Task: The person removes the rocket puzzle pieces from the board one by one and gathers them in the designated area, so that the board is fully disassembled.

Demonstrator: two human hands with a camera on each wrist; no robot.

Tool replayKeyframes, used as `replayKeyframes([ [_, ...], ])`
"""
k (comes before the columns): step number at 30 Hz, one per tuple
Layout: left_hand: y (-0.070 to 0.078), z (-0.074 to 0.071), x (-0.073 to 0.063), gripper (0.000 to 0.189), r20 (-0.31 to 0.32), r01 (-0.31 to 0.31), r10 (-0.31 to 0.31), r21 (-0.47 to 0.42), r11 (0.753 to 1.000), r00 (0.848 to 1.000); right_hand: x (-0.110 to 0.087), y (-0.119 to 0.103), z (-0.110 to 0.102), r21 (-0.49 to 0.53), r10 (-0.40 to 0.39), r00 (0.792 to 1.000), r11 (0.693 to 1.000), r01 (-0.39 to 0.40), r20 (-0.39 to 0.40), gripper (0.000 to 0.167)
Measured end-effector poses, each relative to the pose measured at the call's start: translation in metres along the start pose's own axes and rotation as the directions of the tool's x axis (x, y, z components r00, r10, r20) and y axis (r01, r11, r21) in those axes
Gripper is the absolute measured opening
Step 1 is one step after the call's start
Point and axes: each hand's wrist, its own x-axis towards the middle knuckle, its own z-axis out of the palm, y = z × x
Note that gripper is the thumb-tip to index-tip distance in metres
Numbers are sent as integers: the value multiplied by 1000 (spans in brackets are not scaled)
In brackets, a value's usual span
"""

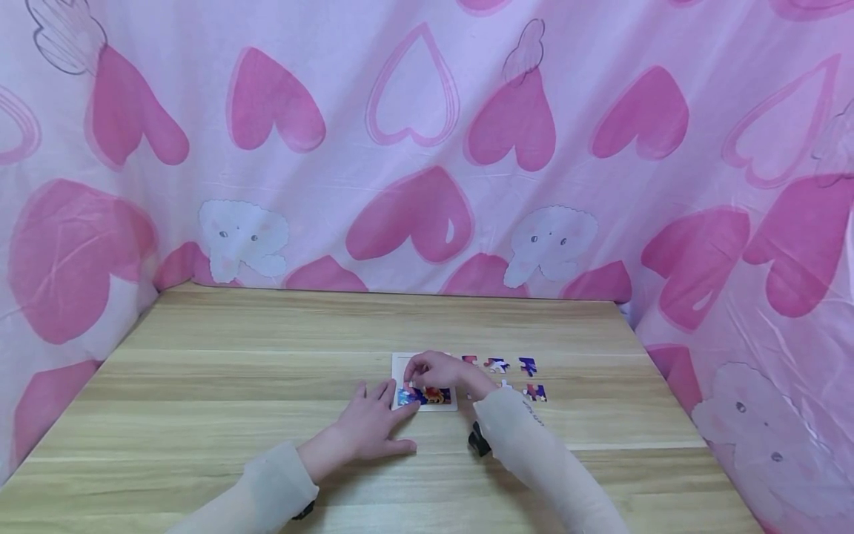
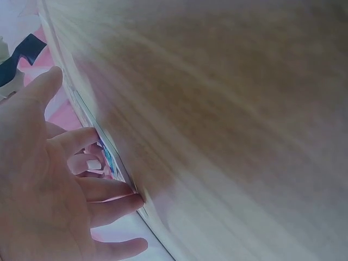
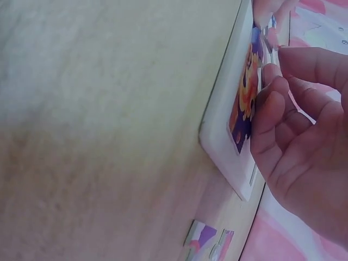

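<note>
A small white-framed jigsaw puzzle board [image 1: 396, 365] lies on the table, its lower part filled with a colourful picture [image 1: 437, 396]. My left hand [image 1: 370, 424] is spread at the board's left side, with straight fingertips right at its edge in the left wrist view. Over the board, my right hand [image 1: 435, 368] pinches a small pinkish puzzle piece [image 3: 271, 39] between thumb and fingers, close over the left end of the assembled part. The right hand hides much of the upper board.
Loose puzzle pieces lie in two rows right of the board, among them a purple one [image 1: 528, 366] and a red-purple one [image 1: 535, 392]. The right forearm partly covers these rows. A pink heart-patterned curtain [image 1: 400, 222] borders the wooden table [image 1: 233, 378] at back and sides.
</note>
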Motion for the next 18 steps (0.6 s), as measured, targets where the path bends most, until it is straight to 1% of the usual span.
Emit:
replayKeyframes([
  [6,0,0,0,67,-2,0,0,-6,1000,1000,0,0,1,46,6,1000,999,-6,-13,10],
  [11,0,-2,-1,67,3,-1,1,-10,1000,1000,0,0,1,81,-5,1000,997,7,-17,9],
  [15,0,-3,-1,67,12,0,1,-19,1000,1000,-1,2,1,92,-4,1000,996,6,-20,13],
  [18,0,-3,0,67,19,2,-2,-23,1000,1000,0,3,2,79,-1,1000,997,2,-20,14],
])
